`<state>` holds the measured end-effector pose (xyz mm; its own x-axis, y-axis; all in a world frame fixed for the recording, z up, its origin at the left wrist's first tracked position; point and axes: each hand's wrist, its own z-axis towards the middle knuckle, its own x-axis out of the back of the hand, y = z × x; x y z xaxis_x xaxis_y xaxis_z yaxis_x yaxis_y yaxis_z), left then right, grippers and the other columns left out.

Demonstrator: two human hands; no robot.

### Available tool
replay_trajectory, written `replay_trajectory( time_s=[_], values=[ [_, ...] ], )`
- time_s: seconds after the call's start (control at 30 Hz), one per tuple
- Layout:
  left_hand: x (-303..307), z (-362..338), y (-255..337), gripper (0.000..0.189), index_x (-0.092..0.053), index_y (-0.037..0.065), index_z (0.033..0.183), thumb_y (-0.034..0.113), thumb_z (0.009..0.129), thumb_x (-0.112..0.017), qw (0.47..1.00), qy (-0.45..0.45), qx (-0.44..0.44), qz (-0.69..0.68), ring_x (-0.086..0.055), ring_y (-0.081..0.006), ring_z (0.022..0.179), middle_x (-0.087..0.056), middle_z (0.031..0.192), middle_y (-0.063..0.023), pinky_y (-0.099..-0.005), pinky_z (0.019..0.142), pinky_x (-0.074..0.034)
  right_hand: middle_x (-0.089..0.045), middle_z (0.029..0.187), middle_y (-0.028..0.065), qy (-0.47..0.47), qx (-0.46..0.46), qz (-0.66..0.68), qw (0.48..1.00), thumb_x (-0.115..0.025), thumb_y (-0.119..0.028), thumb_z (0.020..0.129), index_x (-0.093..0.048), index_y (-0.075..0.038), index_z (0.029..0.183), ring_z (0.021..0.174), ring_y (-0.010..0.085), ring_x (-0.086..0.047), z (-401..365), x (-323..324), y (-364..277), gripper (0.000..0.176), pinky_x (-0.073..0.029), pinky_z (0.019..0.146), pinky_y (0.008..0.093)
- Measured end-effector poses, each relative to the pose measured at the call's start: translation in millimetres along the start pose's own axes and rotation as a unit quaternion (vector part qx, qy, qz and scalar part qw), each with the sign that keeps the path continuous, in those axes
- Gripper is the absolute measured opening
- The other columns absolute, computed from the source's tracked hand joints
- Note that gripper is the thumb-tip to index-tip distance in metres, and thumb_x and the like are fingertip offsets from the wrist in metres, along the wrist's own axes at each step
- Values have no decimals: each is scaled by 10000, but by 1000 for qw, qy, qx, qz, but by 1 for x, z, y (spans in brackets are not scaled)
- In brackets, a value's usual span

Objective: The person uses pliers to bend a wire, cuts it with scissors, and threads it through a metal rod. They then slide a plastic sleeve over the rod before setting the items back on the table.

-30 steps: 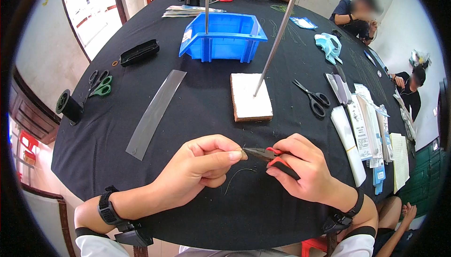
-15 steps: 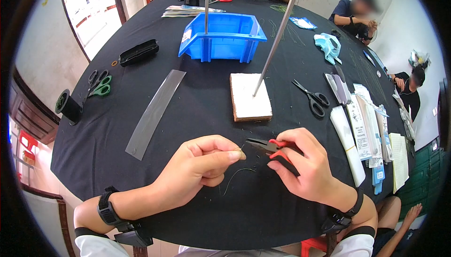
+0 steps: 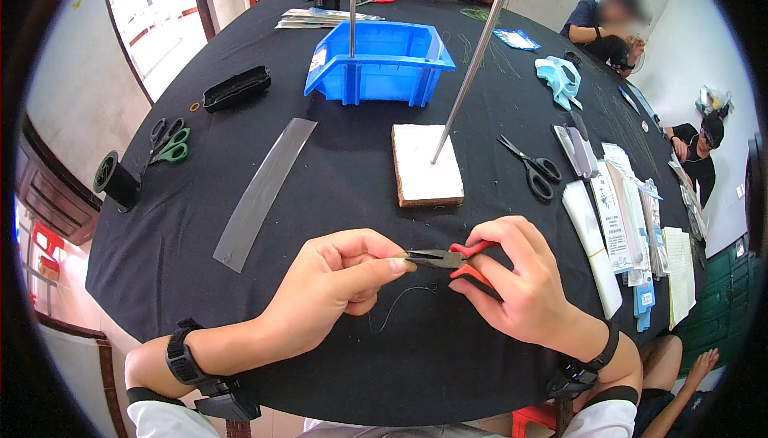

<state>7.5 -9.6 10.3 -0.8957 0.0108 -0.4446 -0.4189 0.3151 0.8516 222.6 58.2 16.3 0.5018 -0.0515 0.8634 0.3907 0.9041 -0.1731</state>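
Red-handled pliers (image 3: 445, 259) gripped in right hand (image 3: 524, 286) | tips at wire (image 3: 396, 304) pinched by left hand (image 3: 340, 278)

Brightly, evenly lit by daylight from the window (image 3: 148, 30) at upper left, itself overexposed to plain white. Throws only faint, soft shadows on the black desk (image 3: 352, 198) under the left hand (image 3: 336, 278) and right hand (image 3: 520, 286). Glints pale on the strip (image 3: 264, 190); bleaches detail from the white block (image 3: 426, 162). Sharp at centre. Bent strongly by fisheye toward the edges, closed in by a round black vignette. Blurred over the heads of the people (image 3: 596, 34) at upper right.
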Motion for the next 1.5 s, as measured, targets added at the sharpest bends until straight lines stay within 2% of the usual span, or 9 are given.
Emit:
replay_trajectory(
  time_s=[0.43, 0.63, 0.73, 0.83, 0.93, 1.13, 1.43, 1.5],
  values=[
    [3, 0, -4, 64, -602, -25, 872, 36, 859, -593, 994, 22, -53, 94, -360, -27, 474, -505, 625, 5, -199, 426, -236, -540, 853, 98, 6, 31, 22, 999, -763, -190, 650, -583, -5, 719, 756, 233, -529, 0, 0, 2, 267, -436, 617, 319],
    [0, -2, -2, 69, -607, -39, 872, 26, 853, -595, 987, 33, -71, 144, -348, -17, 467, -494, 600, 15, -200, 415, -209, -549, 783, 101, 4, 8, 57, 998, -758, -188, 677, -547, 6, 812, 642, 240, -534, -4, 0, 2, 316, -442, 552, 316],
    [-1, -2, -1, 74, -609, -41, 867, 31, 847, -602, 985, 36, -80, 150, -351, -15, 466, -495, 583, 20, -201, 416, -215, -544, 773, 89, 51, -38, 113, 992, -746, -208, 697, -550, -1, 871, 631, 236, -548, -4, -6, -3, 334, -447, 528, 310],
    [-2, -4, -2, 79, -611, -38, 862, 39, 844, -610, 975, 41, -100, 192, -352, -13, 466, -498, 575, 23, -201, 417, -221, -528, 751, 85, 10, -6, 48, 999, -729, -228, 717, -558, -16, 903, 643, 234, -563, -1, -2, -2, 330, -458, 531, 312],
    [-3, -3, -2, 87, -610, -36, 863, 48, 842, -617, 976, 40, -89, 194, -352, -15, 466, -502, 577, 19, -202, 418, -226, -515, 737, 80, -21, -12, 33, 999, -712, -236, 734, -564, -22, 917, 641, 240, -568, -4, -2, 0, 318, -464, 538, 319],
    [-5, -3, -3, 93, -598, -39, 878, 51, 861, -591, 981, 35, -80, 175, -339, -17, 460, -482, 579, 20, -199, 415, -215, -529, 725, 93, 3, -22, 49, 999, -696, -153, 716, -562, -18, 873, 581, 251, -548, -5, -7, 1, 247, -444, 506, 315],
    [-7, -5, -6, 93, -597, -35, 883, 56, 868, -586, 990, 52, -54, 120, -314, -15, 442, -468, 574, 22, -199, 406, -201, -535, 723, 97, 7, -30, 36, 999, -702, -152, 713, -564, -15, 864, 583, 254, -555, -6, -10, 2, 246, -447, 505, 312],
    [-7, -5, -7, 91, -598, -35, 883, 54, 867, -586, 988, 57, -56, 129, -315, -14, 440, -471, 571, 20, -200, 405, -201, -537, 740, 94, -5, -37, 35, 999, -692, -200, 745, -563, -22, 875, 612, 247, -573, -7, -9, 1, 255, -462, 521, 320]
  ],
)
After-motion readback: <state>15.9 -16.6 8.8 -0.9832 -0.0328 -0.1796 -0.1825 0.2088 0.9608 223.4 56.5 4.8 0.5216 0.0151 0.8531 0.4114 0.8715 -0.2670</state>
